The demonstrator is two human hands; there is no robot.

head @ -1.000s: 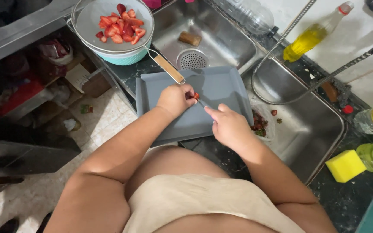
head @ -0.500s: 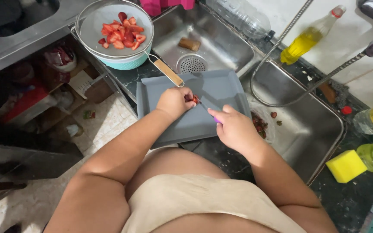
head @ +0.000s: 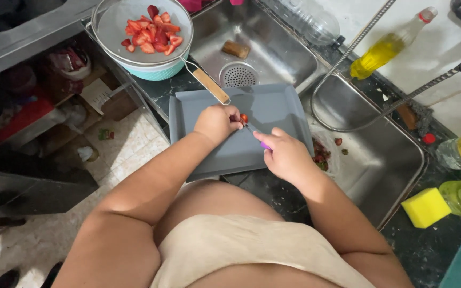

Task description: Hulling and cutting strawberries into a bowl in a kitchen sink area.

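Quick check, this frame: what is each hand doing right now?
Left hand: closed, pinching a small strawberry piece on the grey cutting board.
Right hand: closed on a small knife with a purple handle, blade at the piece.

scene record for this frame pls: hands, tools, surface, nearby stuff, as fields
left hand: pinches a strawberry on the tray
right hand: grips a knife, blade at the strawberry
surface: grey tray on a dark counter
strainer: holds cut strawberry pieces, sits on a teal bowl
sink: steel, beyond the tray
sponge: yellow, far right
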